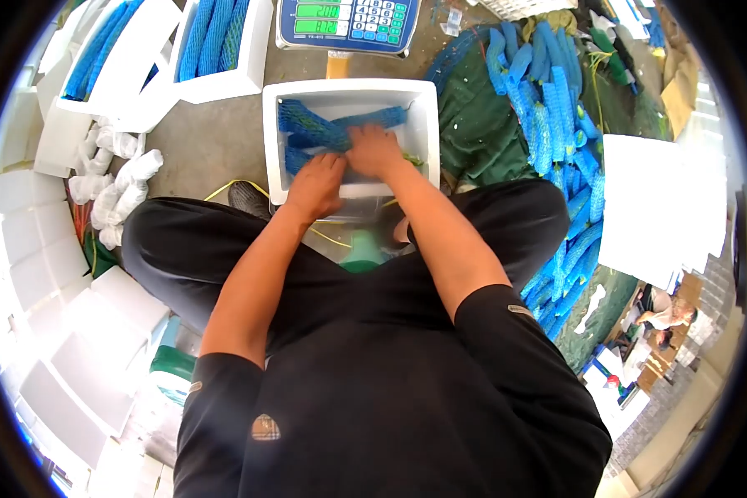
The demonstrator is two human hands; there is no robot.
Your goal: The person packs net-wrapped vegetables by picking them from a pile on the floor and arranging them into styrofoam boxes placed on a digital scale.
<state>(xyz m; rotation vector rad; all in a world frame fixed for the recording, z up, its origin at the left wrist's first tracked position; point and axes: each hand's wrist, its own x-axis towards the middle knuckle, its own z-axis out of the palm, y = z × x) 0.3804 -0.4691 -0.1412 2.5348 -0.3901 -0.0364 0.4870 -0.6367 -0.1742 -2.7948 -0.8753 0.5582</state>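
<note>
A white foam box stands in front of me with several long vegetables in blue netting inside. My right hand reaches into it, its fingers closed over a blue-netted vegetable that slants across the box. Another netted one lies behind that hand. Lower and to the left is my left hand, fingers bent around the end of a netted vegetable by the near wall. My fingertips are partly hidden, and the kind of vegetable is unclear. A bit of green shows beside my right wrist.
A digital scale with lit green readouts sits beyond the box. Foam boxes with netted vegetables stand at left, near white wrapped bundles. A long heap of blue-netted vegetables and white foam lids lie right. Other people are far right.
</note>
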